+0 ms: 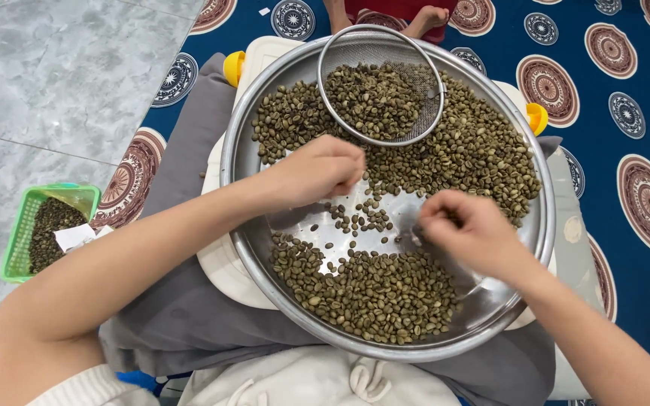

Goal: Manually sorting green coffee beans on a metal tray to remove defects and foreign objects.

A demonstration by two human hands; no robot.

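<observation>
Head view, looking down. At far left we see a small green plastic basket (18, 225), rectangular w/ latticed walls, on pale grey marbled floor tiles (47, 83); it holds dark beans and a white paper slip (73, 236), its marks too small to make out. Centre: a wide round steel basin (539, 225), shiny, shallow, resting on a white plastic board (223, 263) w/ yellow knobs, over a grey cushion (189, 150). Beneath lies a dark blue mat (603, 128) printed w/ round brown-and-white medallions. In the basin we note greenish-brown coffee beans (370, 293), matte and oval, in two masses: a near heap toward the wearer, a larger spread on the far side, w/ bare metal and scattered beans between. A round wire-mesh sieve (381, 86), steel-rimmed, sits tilted on the far heap, approx. half full of beans. Left hand (321, 169): fingers curled in, tips pinched together and pointing down at the edge of the far spread; a bean may be nipped between them, but we cannot confirm it. Right hand (468, 229): fingers bent inward, loosely closed, tips over the bare centre just beside the far spread; contents hidden. Another person's bare feet (426, 19) show at the top edge.
</observation>
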